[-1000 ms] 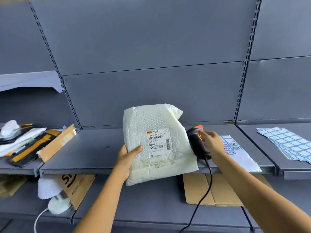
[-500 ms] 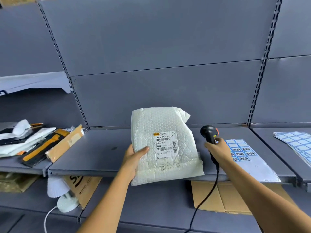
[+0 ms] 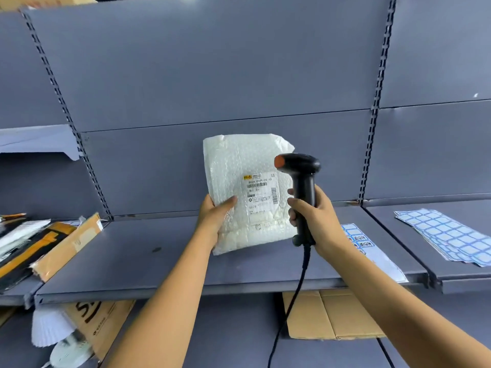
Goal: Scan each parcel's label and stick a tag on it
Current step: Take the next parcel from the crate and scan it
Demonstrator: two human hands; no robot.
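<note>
A white bubble-wrap parcel (image 3: 239, 166) stands upright above the grey shelf (image 3: 148, 264), gripped at its lower left edge by my left hand (image 3: 216, 216). Its printed label (image 3: 261, 197) with barcodes faces me. My right hand (image 3: 314, 216) grips the handle of a black corded barcode scanner (image 3: 300, 168), held upright just in front of the parcel's right side, covering part of the label's edge. A sheet of blue-bordered tags (image 3: 357, 240) lies on the shelf behind my right forearm.
More blue tag sheets (image 3: 449, 235) lie on the shelf to the right. Several parcels, black, white and brown (image 3: 47, 245), are stacked at the left. Flat cardboard (image 3: 329, 314) and a brown box (image 3: 98, 325) sit on the lower shelf. The scanner cable (image 3: 289, 306) hangs down.
My right hand picked the scanner up off the shelf and brought it left and up, in front of the parcel's label. The parcel stayed in my left hand.
</note>
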